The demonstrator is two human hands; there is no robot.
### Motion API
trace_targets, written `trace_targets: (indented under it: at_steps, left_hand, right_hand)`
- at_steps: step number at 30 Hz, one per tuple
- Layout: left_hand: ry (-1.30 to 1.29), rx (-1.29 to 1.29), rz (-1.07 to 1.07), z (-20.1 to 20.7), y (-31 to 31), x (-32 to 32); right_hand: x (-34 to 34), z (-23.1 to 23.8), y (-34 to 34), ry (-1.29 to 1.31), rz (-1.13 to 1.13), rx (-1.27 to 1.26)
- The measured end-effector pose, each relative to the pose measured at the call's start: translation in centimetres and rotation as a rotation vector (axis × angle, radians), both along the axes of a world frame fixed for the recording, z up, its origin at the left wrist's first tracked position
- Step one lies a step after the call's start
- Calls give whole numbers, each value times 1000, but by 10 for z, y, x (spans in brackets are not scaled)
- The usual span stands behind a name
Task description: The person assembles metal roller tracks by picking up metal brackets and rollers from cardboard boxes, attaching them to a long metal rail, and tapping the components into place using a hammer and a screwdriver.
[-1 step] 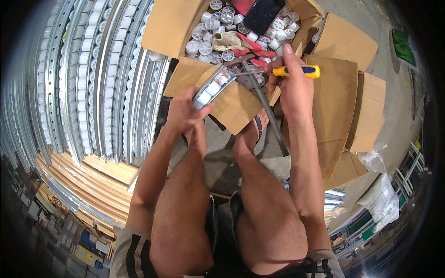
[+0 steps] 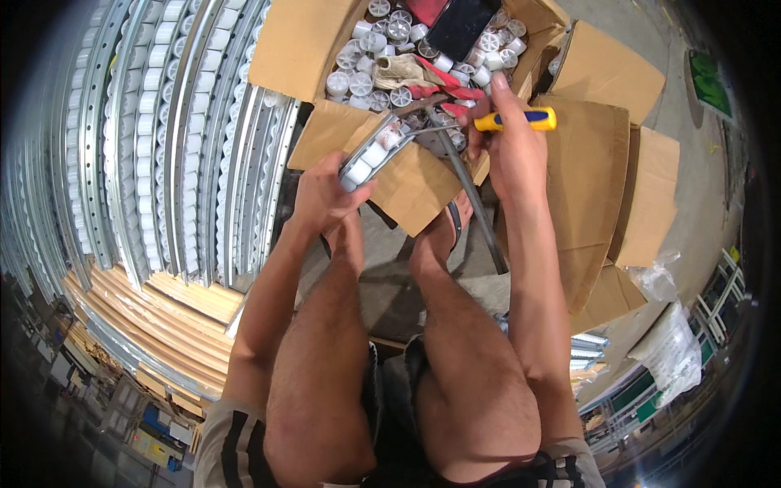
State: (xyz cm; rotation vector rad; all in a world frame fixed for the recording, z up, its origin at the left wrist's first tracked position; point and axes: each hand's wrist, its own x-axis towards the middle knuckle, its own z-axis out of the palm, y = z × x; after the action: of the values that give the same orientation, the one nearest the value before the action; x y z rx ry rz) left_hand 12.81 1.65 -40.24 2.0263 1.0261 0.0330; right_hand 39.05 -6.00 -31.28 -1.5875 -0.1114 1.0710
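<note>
My left hand [image 2: 327,195] is closed around a short metal roller track [image 2: 376,154] with white rollers in its channel, tilted up to the right. My right hand [image 2: 517,146] grips a screwdriver [image 2: 540,119] with a yellow and blue handle. Its thin shaft points left, and the tip meets the upper end of the track, by the last roller. Whether the tip is under that roller I cannot tell. Behind the shaft, a hammer [image 2: 476,207] leans against the open cardboard box [image 2: 305,45], its head at the box's near edge.
Loose white rollers [image 2: 360,84], red-and-cream work gloves [image 2: 399,71] and a black phone [image 2: 461,31] lie in the box. Long roller tracks [image 2: 159,146] stand in rows at left. Folded cardboard [image 2: 582,203] is at right, with plastic wrapping [image 2: 671,350] beyond it.
My right hand and the screwdriver have shifted slightly to the left, toward the track. My left hand and the track stay nearly where they were.
</note>
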Motion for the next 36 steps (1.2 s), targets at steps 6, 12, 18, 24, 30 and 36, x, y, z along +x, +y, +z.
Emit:
trace_targets:
  at_steps: [6,12,18,24,30,36]
  left_hand:
    - [30,95,9,5,-11,10]
    - [58,99,-12,-5,-18,3]
    - [87,152,2,-9,-15,3]
    - [104,116,10,-8,-14,4]
    - [60,127,-43,-13,-13,0]
    - [100,96,-16,0,-13,8]
  right_hand:
    - [24,-41,39,181,-12,-176]
    - [-6,9,53,-282,284,-131]
    - [-14,65,42,-416,442,-61]
    - [-11,44,27,-535,629,-281]
    - [-60,-5,27,-841,844,-558]
    - [-61,-17,25,-847,955,-564]
